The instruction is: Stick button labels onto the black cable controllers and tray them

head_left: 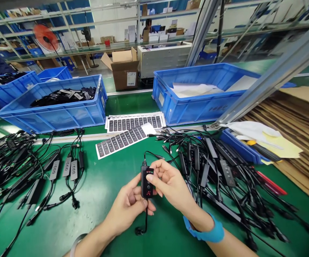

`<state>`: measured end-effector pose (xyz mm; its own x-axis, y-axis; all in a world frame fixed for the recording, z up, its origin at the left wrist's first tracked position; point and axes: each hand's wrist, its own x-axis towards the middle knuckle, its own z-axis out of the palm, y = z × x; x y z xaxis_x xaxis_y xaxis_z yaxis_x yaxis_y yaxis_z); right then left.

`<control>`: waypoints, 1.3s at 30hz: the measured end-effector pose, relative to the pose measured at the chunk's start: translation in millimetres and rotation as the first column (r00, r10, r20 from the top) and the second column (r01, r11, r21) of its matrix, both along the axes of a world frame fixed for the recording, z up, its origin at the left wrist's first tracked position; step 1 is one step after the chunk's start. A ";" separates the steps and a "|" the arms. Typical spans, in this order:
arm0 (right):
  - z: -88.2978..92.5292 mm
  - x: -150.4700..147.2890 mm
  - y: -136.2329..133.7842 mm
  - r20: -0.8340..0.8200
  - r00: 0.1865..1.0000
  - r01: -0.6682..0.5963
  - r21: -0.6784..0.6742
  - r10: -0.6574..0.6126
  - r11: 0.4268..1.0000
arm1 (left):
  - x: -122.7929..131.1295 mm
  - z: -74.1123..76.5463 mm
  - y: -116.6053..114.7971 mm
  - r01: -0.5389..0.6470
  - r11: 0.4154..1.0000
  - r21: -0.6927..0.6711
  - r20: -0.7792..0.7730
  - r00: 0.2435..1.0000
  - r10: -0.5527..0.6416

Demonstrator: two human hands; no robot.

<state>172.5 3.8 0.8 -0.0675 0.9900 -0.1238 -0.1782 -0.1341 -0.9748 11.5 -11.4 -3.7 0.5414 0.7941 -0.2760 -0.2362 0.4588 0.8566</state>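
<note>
- the black rectangular plastic control box (147, 182) is held upright above the bench, between both hands, with red markings and small round buttons on its face.
- the left hand (127, 203) cradles it from below and behind, while the right hand (170, 185), with a bright blue wristband (204, 232), presses its fingertips against the front. the hands are together, clamped on the box.
- a thin black cable (146, 219) hangs from its underside, and a short lead rises from its top.
- the hanging cable could catch on the tangled heap of black cables and adapters (218, 167) just to the right, tugging at the joint.
- a light fingertip hold could let the smooth box slip onto the green bench mat (111, 225).
- beyond lie two sheets of black-and-white labels (122, 142) (135, 121) and a blue plastic crate of black parts (50, 119).
</note>
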 end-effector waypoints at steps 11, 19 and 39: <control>-3.0 -0.2 -1.1 0.011 1.000 0.005 0.004 -0.005 1.000 | 0.3 -0.1 -0.1 0.015 1.000 0.010 0.006 1.000 -0.015; -2.9 0.0 -1.7 0.050 0.999 0.010 0.000 -0.010 1.000 | 0.4 -2.7 -0.2 0.012 1.000 0.018 0.029 0.999 -0.012; -2.3 0.4 -2.5 0.058 0.998 0.007 -0.006 -0.007 1.000 | -0.8 -3.4 -0.3 0.026 0.999 0.047 0.008 1.000 -0.026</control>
<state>172.9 1.3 -1.6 -0.0531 0.9896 -0.1335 -0.1226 -0.1391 -0.9827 10.7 -11.7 -7.1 0.5642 0.7918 -0.2340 -0.2317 0.4239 0.8756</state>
